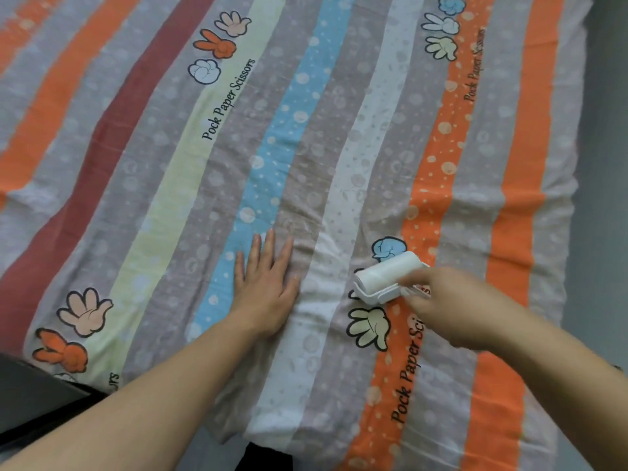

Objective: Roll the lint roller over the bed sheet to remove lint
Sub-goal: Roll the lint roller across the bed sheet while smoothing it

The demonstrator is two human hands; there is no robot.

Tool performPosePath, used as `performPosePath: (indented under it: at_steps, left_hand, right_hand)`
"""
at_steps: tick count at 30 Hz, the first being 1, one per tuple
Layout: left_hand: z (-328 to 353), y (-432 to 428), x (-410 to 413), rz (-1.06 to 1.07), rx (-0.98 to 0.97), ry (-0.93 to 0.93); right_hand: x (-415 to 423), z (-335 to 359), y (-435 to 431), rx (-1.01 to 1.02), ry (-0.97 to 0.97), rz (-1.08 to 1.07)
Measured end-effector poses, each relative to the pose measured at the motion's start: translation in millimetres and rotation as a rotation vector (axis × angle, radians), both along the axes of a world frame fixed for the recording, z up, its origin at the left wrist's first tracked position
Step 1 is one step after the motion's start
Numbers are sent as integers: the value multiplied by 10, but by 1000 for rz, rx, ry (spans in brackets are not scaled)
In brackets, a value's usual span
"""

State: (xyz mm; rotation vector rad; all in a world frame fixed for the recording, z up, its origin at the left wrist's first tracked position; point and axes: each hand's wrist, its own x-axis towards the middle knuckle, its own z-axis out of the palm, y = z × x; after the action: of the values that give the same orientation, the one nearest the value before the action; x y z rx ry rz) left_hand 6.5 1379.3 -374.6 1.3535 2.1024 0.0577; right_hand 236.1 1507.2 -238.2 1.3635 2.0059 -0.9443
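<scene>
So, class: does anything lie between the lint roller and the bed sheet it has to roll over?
Only the left hand, lying flat on the bed sheet left of the lint roller that the right hand grips. Away from the person, nothing visible lies on the sheet.

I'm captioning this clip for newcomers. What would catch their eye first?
The striped bed sheet fills the view, its orange, blue and maroon bands printed with cartoon hands. Low at centre the left hand lies flat on it; just right of that, the right hand grips a white lint roller beside a printed blue fist.
</scene>
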Motion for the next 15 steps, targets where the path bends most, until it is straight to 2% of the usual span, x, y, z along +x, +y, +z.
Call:
performPosePath:
  at_steps: [2, 4, 8, 15]
  left_hand:
    - [-35, -120, 32, -59, -26, 54]
    - [-60, -218, 86, -98, -55, 106]
    - [-35, -238, 178, -73, -105, 111]
    - [69, 15, 457, 41, 28, 38]
  right_hand:
    - [-150, 79, 176, 22, 105, -117]
    - [-370, 1, 427, 158, 173, -113]
    - [-743, -352, 969, 355, 155, -95]
    - [-299, -678, 801, 322, 84, -16]
